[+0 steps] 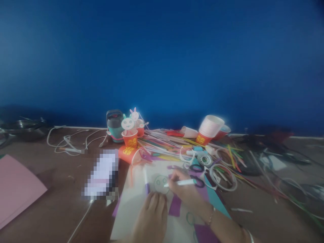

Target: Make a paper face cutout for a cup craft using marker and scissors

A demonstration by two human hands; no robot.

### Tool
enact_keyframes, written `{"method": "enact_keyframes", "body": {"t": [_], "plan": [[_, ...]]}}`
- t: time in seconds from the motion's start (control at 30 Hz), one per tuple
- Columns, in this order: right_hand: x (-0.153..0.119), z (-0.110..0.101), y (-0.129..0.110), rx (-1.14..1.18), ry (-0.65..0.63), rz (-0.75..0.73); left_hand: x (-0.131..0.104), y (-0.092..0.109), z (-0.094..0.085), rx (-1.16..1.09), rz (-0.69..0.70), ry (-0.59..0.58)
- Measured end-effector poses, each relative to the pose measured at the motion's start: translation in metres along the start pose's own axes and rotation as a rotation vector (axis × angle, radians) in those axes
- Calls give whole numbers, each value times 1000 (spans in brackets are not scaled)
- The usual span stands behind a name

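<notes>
My right hand point(178, 184) grips a white marker point(182, 183), its tip touching or just above a round face drawing point(159, 185) on white paper point(136, 206). Two circles like eyes show in the drawing. My left hand point(153, 214) lies on the paper with fingers extended, fingertips at the lower edge of the round face. A second marker, white with a purple end point(146, 185), rests beside the drawing. Purple paper pieces point(175, 206) and a teal sheet point(215, 192) lie around my right forearm.
Red paper cups point(130, 155) with animal-face figures point(128, 123) stand ahead, near a stack of cups point(211, 126). Thin coloured sticks point(162, 140), scissors point(197, 172) and a tape roll point(205, 159) clutter the middle. Pink paper point(20, 192) and a blurred-out phone point(101, 173) lie left.
</notes>
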State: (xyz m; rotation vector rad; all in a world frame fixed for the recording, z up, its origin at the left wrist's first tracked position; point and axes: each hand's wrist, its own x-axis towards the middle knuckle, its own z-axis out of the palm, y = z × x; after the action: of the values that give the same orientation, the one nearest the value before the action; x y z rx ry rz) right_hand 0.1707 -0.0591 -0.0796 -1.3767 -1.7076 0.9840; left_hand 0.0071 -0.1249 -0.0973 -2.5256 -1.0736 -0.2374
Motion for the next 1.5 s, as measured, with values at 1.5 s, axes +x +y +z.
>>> {"method": "enact_keyframes", "body": {"t": [1.5], "plan": [[0,1,3,-102,-19,-66,-1,0,-2,-45,-10,-43]]}}
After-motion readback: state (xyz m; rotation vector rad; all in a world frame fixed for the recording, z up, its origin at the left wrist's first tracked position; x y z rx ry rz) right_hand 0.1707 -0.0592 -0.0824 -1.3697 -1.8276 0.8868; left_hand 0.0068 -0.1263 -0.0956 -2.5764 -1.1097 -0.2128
